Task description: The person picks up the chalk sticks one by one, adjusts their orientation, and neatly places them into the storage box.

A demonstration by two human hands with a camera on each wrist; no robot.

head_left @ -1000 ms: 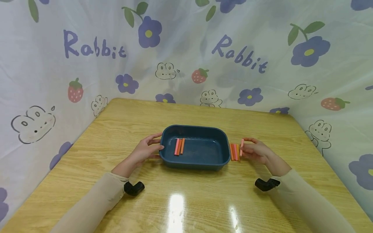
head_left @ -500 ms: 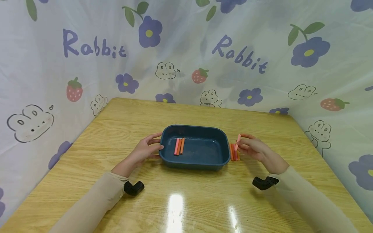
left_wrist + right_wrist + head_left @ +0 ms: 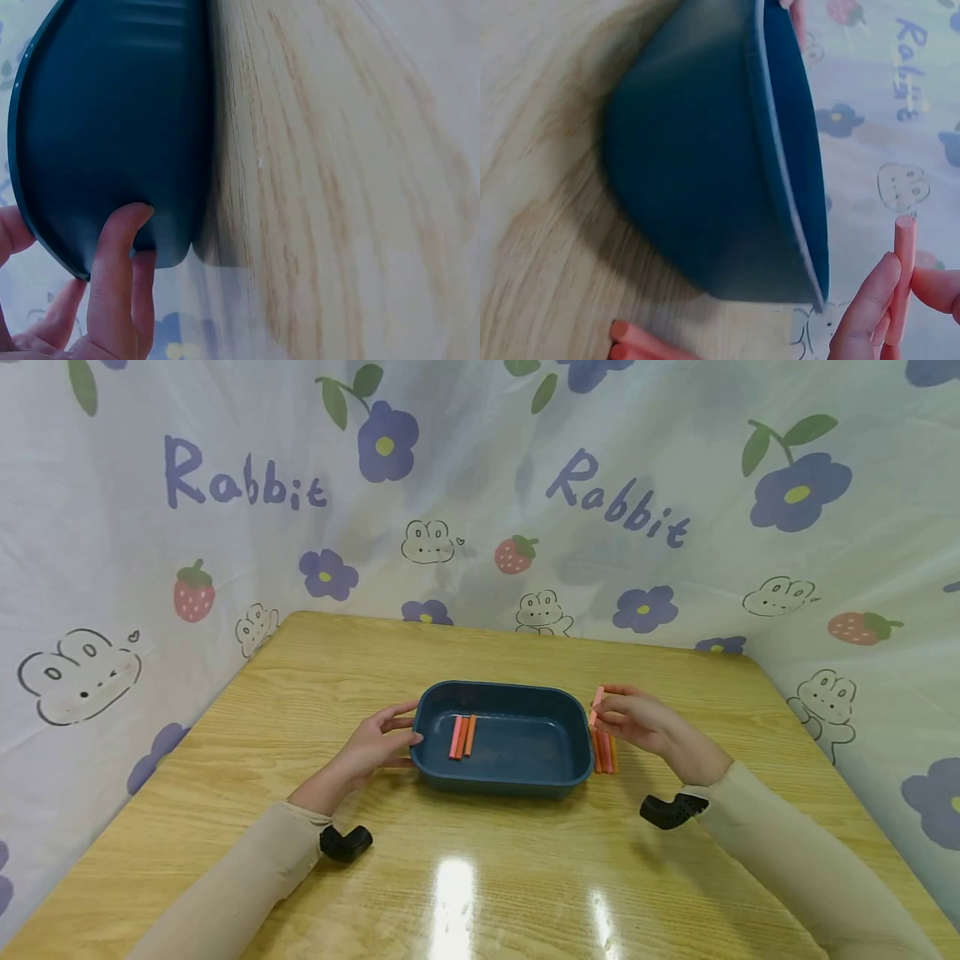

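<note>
Right hand point(image 3: 636, 722) pinches a pink stick point(image 3: 904, 251) between thumb and fingers, raised near the right end of a blue tub point(image 3: 502, 787). Left hand point(image 3: 373, 745) grips its left end. Three sticks point(image 3: 462, 737) lie inside, at left; more sticks point(image 3: 605, 754) lie just right, on the table point(image 3: 525, 877).

A pale, wood-grained table point(image 3: 525, 860) carries everything here, its grain running mostly from side to side. Its surface is glossy: 2 bright reflections point(image 3: 453, 902) streak the near part. Around the middle sits 1 dark blue-green tub point(image 3: 517, 752), upright on its base, long sides running left to right, with a soft shadow along its foot. Just beside its right end, a short row of pink and orange sticks point(image 3: 605, 758) lies flat on the wood, packed side by side, their far ends partly hidden in the head view.
</note>
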